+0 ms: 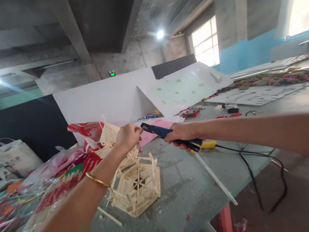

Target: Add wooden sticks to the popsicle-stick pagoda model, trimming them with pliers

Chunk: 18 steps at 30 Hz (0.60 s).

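Two bare hands meet above the bench (202,202), which runs off toward a right edge. The right hand (182,132) is wrapped round the handles of one pair of dark blue pliers (159,131), whose tip points left. The left hand (128,137) has its fingers bent in toward the thumb, right at that tip; whether they pinch anything I cannot tell, as the spot is too small and blurred.

One six-sided stick frame (138,183) rests on the bench, nearer the wearer than both hands and well in from the right edge (short posts rise from its rim, and spokes cross its middle). It lies below the pliers' tip and apart from it, with the left forearm passing over its left side. One stick roof piece (109,132) stands farther back, partly hidden by the left hand. One loose stick (110,216) lies just beside the frame, on the wearer's side.

Beyond the right hand is one yellow handle (208,145), and one black cord (229,148) runs from it over the right edge. One clear rod (216,178) slants across the bench, its near end reaching that same edge. Toward the back are one pink sheet (149,135) and, at the far left, one cloth bag (14,158).
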Available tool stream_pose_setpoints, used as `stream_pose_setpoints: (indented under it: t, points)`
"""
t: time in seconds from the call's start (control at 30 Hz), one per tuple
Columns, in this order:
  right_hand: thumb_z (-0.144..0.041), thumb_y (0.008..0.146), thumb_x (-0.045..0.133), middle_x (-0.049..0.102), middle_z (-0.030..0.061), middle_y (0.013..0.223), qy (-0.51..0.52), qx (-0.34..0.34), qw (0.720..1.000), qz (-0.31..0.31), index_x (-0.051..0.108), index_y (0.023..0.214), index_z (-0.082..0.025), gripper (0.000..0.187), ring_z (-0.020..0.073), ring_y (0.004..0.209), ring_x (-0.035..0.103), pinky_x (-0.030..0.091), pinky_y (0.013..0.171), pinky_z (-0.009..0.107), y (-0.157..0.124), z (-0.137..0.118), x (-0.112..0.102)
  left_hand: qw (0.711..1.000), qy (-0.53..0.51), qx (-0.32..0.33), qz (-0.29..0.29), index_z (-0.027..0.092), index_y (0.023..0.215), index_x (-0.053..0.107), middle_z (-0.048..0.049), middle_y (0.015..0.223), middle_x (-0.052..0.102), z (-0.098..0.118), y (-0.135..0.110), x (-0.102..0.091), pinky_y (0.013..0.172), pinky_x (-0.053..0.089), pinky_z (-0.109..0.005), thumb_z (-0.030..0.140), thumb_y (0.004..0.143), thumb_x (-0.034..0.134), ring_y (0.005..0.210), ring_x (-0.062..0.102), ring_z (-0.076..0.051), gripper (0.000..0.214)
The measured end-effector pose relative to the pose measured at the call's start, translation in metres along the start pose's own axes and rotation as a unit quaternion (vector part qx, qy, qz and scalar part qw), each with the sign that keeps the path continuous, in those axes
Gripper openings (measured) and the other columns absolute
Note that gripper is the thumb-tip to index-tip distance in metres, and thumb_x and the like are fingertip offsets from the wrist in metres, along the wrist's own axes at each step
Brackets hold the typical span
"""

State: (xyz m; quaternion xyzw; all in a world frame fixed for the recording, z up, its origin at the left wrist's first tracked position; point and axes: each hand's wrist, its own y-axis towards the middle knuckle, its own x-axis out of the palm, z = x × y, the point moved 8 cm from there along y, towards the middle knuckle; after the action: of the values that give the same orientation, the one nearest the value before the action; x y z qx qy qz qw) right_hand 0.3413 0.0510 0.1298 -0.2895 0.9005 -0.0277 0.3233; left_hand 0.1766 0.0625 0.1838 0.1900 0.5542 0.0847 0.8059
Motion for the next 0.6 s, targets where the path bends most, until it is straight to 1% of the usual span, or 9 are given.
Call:
stream_pose_setpoints:
  t: [0.03,0.1,0.2,0.27,0.33,0.4,0.5,0.6]
  points:
    - [-0.019,0.079,0.046,0.045,-0.0050,0.049,0.005,0.001,1.000,0.001,0.045,0.065,-0.014,0.014,0.0053,0.035,0.043,0.041,0.036,0.017,0.011,0.006,-0.002,1.000,0.010,0.003,-0.016,0.017,0.072,0.066,-0.0017,0.059,0.068,-0.004,0.008,0.009,0.053,0.039,-0.020,0.034,0.080,0.045,0.054,0.061,-0.013,0.028]
    - [-0.018,0.078,0.046,0.046,-0.0047,0.049,0.022,0.001,1.000,-0.001,0.046,0.067,-0.014,0.012,0.0060,0.034,0.044,0.041,0.036,0.018,0.031,0.019,-0.003,0.998,0.038,0.012,-0.047,0.017,0.063,0.064,-0.0016,0.057,0.067,-0.010,0.021,0.025,0.051,0.039,-0.020,0.030,0.078,0.046,0.054,0.062,-0.013,0.027]
    - [-0.020,0.079,0.047,0.046,-0.0049,0.047,0.042,0.017,0.999,-0.008,0.046,0.068,-0.014,0.012,0.0061,0.034,0.044,0.042,0.037,0.018,0.057,0.036,-0.002,0.992,0.095,0.028,-0.072,0.017,0.060,0.064,-0.0050,0.058,0.068,-0.013,0.035,0.044,0.053,0.041,-0.022,0.028,0.078,0.044,0.059,0.064,-0.016,0.029]
    - [-0.020,0.079,0.048,0.047,-0.0049,0.048,0.049,0.025,0.998,-0.016,0.046,0.069,-0.014,0.013,0.0057,0.034,0.044,0.043,0.038,0.018,0.069,0.044,-0.001,0.987,0.140,0.041,-0.072,0.015,0.064,0.065,-0.0103,0.067,0.069,-0.014,0.042,0.054,0.060,0.043,-0.026,0.026,0.080,0.043,0.069,0.065,-0.021,0.030]
    - [-0.020,0.079,0.048,0.047,-0.0049,0.049,0.057,0.036,0.997,-0.027,0.046,0.068,-0.014,0.013,0.0053,0.035,0.044,0.044,0.039,0.017,0.076,0.050,0.000,0.979,0.181,0.057,-0.071,0.012,0.073,0.067,-0.0156,0.080,0.070,-0.014,0.048,0.066,0.068,0.045,-0.030,0.024,0.081,0.042,0.082,0.065,-0.025,0.029]
    - [-0.018,0.079,0.047,0.048,-0.0046,0.050,0.064,0.050,0.996,-0.037,0.046,0.067,-0.014,0.013,0.0057,0.035,0.045,0.044,0.039,0.019,0.083,0.054,0.001,0.971,0.212,0.074,-0.082,0.011,0.084,0.067,-0.0173,0.089,0.068,-0.015,0.053,0.080,0.073,0.046,-0.032,0.020,0.082,0.042,0.088,0.063,-0.026,0.026]
    - [-0.016,0.079,0.046,0.048,-0.0037,0.051,0.069,0.074,0.994,-0.050,0.046,0.065,-0.014,0.014,0.0070,0.036,0.046,0.044,0.037,0.020,0.093,0.062,0.003,0.960,0.242,0.086,-0.108,0.010,0.092,0.064,-0.0141,0.093,0.067,-0.021,0.059,0.099,0.077,0.047,-0.034,0.017,0.083,0.045,0.089,0.063,-0.023,0.022]
    - [-0.015,0.079,0.044,0.049,-0.0024,0.052,0.071,0.092,0.991,-0.060,0.046,0.063,-0.013,0.016,0.0076,0.037,0.047,0.045,0.037,0.021,0.102,0.068,0.004,0.953,0.256,0.091,-0.133,0.011,0.097,0.061,-0.0089,0.096,0.065,-0.026,0.065,0.112,0.081,0.048,-0.038,0.024,0.088,0.047,0.090,0.061,-0.019,0.021]
